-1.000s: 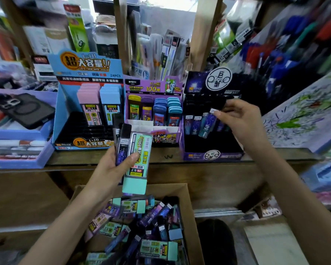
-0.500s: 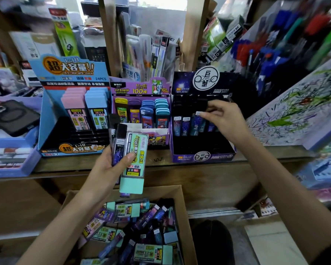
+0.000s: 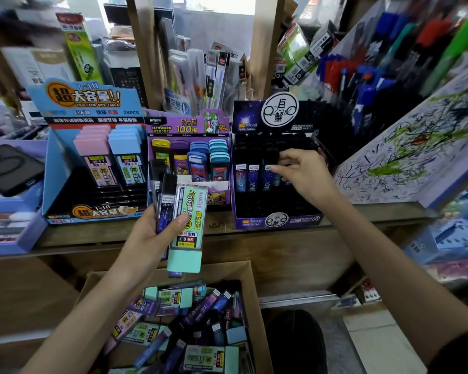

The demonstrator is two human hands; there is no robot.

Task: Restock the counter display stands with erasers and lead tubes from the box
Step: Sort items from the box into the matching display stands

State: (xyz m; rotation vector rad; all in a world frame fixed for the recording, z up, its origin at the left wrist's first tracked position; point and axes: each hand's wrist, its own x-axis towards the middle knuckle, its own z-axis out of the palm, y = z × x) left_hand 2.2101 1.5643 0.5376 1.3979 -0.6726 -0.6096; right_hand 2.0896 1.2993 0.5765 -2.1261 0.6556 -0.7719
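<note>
The blue stand [image 3: 57, 163] shows bare black slots along its front edge. The left hand [image 3: 152, 236] grips a mint lead case [image 3: 188, 225] and dark lead tubes [image 3: 166, 203] above the open box [image 3: 227, 269]. In the dark stand [image 3: 278, 220], the right hand [image 3: 305, 176] curls its fingertips, seemingly pinching a standing tube [image 3: 268, 179]. The front rows there lie open.

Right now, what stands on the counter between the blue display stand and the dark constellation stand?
In the head view, the purple Ultraman stand, holding coloured lead tubes, fills that gap.
</note>
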